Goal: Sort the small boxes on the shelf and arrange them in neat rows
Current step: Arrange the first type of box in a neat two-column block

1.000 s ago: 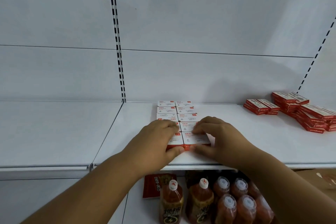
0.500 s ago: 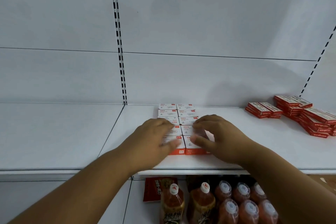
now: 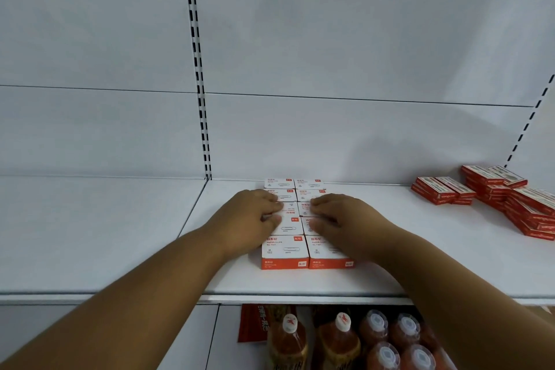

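**Shelf inspection: both hands resting on two-column block of paper-clip boxes**

The small white-and-orange boxes (image 3: 284,251) lie flat on the white shelf (image 3: 450,255), arranged in two touching columns running from near the front edge back to the rear wall panel. Five rows are visible; edges appear aligned.

The left hand (image 3: 246,219) lies on the left column at the middle rows, fingers curled down onto the box tops. The right hand (image 3: 342,219) lies likewise on the right column. Neither grip is clamped around a box: fingers of both are bent and pressed flat on the lids, not lifting anything. Both hands cover parts of the middle rows, so alignment there cannot be confirmed.

Well apart, at the shelf's right end, a loose heap of red boxes (image 3: 492,192) lies stacked unevenly. On the level below stand bottles (image 3: 339,339) with white caps, beside a red packet (image 3: 252,324).
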A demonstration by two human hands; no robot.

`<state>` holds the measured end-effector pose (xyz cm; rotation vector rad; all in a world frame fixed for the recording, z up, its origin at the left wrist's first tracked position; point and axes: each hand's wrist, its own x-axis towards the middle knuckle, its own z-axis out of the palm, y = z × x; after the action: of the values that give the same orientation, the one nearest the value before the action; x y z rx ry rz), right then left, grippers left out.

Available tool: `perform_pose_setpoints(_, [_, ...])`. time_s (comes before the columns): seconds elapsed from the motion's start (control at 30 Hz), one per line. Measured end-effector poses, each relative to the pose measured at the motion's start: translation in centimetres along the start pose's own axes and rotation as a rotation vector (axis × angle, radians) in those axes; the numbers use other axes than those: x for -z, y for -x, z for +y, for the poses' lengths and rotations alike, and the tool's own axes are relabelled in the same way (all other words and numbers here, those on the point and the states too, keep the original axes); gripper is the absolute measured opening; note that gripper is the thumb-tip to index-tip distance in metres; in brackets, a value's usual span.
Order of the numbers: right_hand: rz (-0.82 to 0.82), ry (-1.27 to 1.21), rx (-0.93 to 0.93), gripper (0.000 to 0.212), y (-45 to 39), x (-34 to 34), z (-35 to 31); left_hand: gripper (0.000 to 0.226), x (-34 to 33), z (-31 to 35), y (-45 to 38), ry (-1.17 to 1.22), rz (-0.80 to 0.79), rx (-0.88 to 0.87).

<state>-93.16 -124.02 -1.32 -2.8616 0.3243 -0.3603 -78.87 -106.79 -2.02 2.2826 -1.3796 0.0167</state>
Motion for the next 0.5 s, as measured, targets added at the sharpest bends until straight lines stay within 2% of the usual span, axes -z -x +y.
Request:
perform_pose_setpoints(0.2, [0.043,-0.169,-0.133,0.038,-0.7,1.3,0.7,0.039,0.7,-0.7,-0.6,0.135,0.067,0.061])
perform_pose_setpoints(0.4, [-0.063,-0.063,-0.147,0.032,-2.9,1.8,0.5,0.037,1.0,-0.8,-2.5,-0.019,0.013,0.067])
perform_pose_setpoints(0.5, [-0.036,-0.042,-0.123,0.03,-3.0,1.1,0.5,0.035,0.2,-1.2,-2.5,-0.012,0.027,0.099])
